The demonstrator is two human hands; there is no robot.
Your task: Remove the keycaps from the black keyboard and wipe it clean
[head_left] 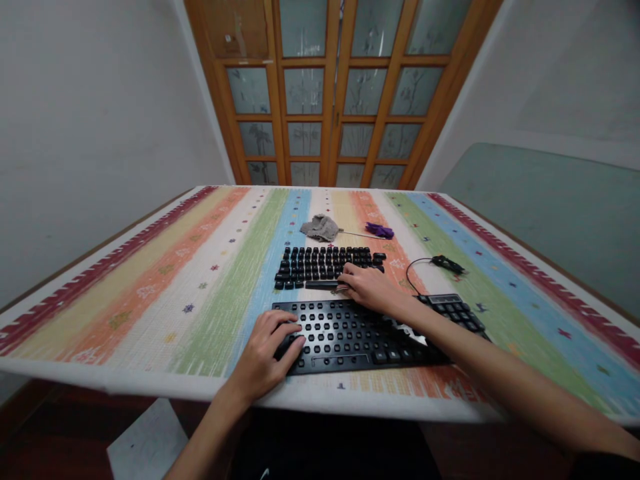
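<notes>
A black keyboard (320, 363) lies near the table's front edge, bare key posts over its left and middle, keycaps still on its right end. My left hand (273, 347) rests on the keyboard's left end, fingers extended and thumb apart. Behind the keyboard, loose black keycaps (320, 257) are laid out in rows, with the long space bar (321, 285) in front. My right hand (363, 283) reaches over to the right end of that space bar, its fingertips pinched together. What they hold is hidden; something small and pale shows under them. My right forearm covers part of the keyboard.
A grey cloth (320, 228) and a purple cloth (380, 231) lie behind the keycaps, a thin rod (357, 234) between them. The bundled keyboard cable (447, 264) is at right. A striped cloth (210, 320) covers the table; wood-framed glass doors (333, 120) stand beyond.
</notes>
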